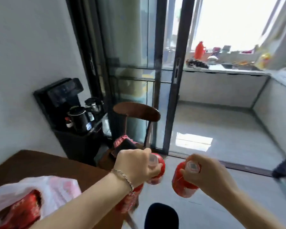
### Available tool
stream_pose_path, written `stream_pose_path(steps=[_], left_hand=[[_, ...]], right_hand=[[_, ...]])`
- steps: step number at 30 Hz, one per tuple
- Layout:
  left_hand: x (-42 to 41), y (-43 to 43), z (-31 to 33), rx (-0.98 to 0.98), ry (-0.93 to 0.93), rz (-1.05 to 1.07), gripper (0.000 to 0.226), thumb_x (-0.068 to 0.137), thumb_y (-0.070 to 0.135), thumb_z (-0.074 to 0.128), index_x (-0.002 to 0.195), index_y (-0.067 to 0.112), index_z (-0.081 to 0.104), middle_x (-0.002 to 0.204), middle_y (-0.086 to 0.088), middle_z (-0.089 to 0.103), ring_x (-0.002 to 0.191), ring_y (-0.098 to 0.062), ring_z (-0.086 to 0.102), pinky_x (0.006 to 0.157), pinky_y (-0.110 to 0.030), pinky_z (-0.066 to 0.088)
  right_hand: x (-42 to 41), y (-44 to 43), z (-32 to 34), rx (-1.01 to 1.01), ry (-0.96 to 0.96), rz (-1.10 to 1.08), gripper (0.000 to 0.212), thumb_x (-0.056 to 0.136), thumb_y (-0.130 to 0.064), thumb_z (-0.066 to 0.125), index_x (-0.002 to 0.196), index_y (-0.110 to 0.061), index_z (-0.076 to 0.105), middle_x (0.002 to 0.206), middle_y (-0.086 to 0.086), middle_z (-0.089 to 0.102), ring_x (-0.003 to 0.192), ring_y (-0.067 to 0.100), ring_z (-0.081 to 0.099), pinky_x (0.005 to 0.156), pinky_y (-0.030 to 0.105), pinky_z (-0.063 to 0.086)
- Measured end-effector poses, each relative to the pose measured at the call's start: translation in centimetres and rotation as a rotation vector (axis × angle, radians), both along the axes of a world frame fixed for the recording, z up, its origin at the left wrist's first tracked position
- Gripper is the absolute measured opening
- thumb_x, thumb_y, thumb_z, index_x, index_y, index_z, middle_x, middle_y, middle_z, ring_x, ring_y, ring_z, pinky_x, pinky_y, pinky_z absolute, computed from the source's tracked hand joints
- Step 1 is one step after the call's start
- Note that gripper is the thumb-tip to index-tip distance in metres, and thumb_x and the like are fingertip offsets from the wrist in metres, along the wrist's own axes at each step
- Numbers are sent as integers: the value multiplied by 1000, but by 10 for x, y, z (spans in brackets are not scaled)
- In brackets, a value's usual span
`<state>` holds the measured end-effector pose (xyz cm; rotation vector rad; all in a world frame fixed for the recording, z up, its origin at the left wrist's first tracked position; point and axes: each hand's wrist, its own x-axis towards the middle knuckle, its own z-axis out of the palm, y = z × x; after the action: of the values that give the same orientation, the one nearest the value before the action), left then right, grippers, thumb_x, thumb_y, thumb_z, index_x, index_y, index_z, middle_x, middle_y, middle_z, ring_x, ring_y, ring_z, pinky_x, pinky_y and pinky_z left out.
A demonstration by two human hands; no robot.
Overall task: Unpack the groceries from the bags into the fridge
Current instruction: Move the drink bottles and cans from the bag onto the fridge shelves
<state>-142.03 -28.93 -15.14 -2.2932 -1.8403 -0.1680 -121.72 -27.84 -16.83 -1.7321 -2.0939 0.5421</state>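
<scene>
My left grip [135,166] is curled round the top of a red bottle [160,164], fingers closed over its pale cap, a thin bracelet [124,177] on the wrist behind it. My right grip [211,176] holds a second red bottle [180,185] the same way, pinching it near its white cap. The two bottles hang side by side between my grips, close but not touching, out over the pale tiled floor [221,129].

Under my left wrist there is a red packet [130,202] – blurred, and I cannot tell whether anything holds it. Further to the left of that grip, and nearer to me, a white plastic bag [56,187] lies on the dark wooden surface [40,162], its mouth open on more red packs [25,210].

Beyond my left grip stands a dark wooden chair [137,111] with something red and patterned on its seat. Left of the chair, against the wall, is a black water dispenser [63,100] carrying a black kettle [78,118]. Ahead of both grips a dark-framed sliding glass door [172,80] stands open – past it, a cluttered counter under a bright window.
</scene>
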Motion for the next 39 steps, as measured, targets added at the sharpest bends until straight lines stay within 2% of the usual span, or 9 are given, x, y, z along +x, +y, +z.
stream_pose_path(steps=[3, 7, 10, 14, 19, 23, 30, 34, 39], left_hand=[[104, 23, 4, 74, 44, -216, 44, 78, 62, 55, 76, 18, 61, 67, 3, 66, 57, -13, 63, 50, -19, 40], [259, 43, -2, 28, -22, -418, 51, 86, 66, 35, 101, 24, 58, 89, 6, 67, 77, -12, 62, 65, -19, 45], [371, 52, 1, 0, -67, -494, 48, 85, 65, 41, 99, 22, 58, 93, 6, 66, 84, -13, 61, 65, -19, 36], [508, 60, 8, -41, -117, -647, 46, 86, 62, 39, 95, 22, 58, 89, 5, 67, 81, -15, 62, 69, -21, 44], [653, 72, 23, -27, -190, -802, 42, 86, 55, 39, 68, 17, 43, 62, 4, 48, 65, -18, 50, 62, -23, 36], [762, 98, 35, 4, -184, -1009, 49, 84, 61, 36, 82, 16, 55, 74, 2, 62, 67, -14, 55, 64, -22, 35], [947, 154, 84, 51, -189, -1336, 44, 84, 66, 35, 79, 23, 44, 61, 9, 43, 80, -14, 61, 67, -24, 33], [1049, 178, 109, 105, -233, -1451, 45, 83, 68, 35, 86, 25, 48, 81, 7, 62, 84, -15, 62, 68, -24, 36], [1168, 192, 124, 144, -286, -1523, 44, 83, 69, 35, 83, 27, 46, 74, 9, 57, 69, -13, 54, 65, -25, 37]], right_hand=[[107, -15, -2, 19, -56, -186, 27, 74, -45, 70, 93, -27, 64, 90, -8, 67, 77, 15, 59, 59, 20, 40], [256, -44, -2, 16, -14, -439, 21, 70, -47, 69, 75, -29, 60, 74, -8, 64, 76, 15, 61, 66, 31, 48], [355, -65, 1, 15, -18, -583, 21, 69, -47, 65, 70, -29, 56, 75, -7, 63, 77, 13, 58, 67, 30, 46], [472, -87, 14, 0, -39, -765, 16, 73, -40, 67, 76, -26, 59, 77, -9, 62, 78, 11, 57, 61, 24, 39], [588, -98, 31, 51, -59, -958, 17, 72, -41, 68, 76, -27, 59, 78, -10, 62, 77, 11, 57, 62, 25, 39], [671, -89, 40, 120, -54, -1121, 19, 71, -42, 70, 76, -27, 60, 77, -10, 64, 77, 12, 59, 66, 28, 44], [812, -50, 68, 187, -73, -1365, 17, 73, -39, 67, 73, -25, 57, 70, -9, 62, 68, 9, 57, 52, 15, 36], [885, -33, 93, 206, -60, -1473, 18, 77, -43, 65, 73, -27, 58, 70, -10, 64, 61, 0, 53, 48, 15, 36], [982, -25, 107, 292, -36, -1560, 28, 80, -48, 63, 72, -21, 56, 73, -6, 65, 72, 7, 60, 62, 27, 50]])
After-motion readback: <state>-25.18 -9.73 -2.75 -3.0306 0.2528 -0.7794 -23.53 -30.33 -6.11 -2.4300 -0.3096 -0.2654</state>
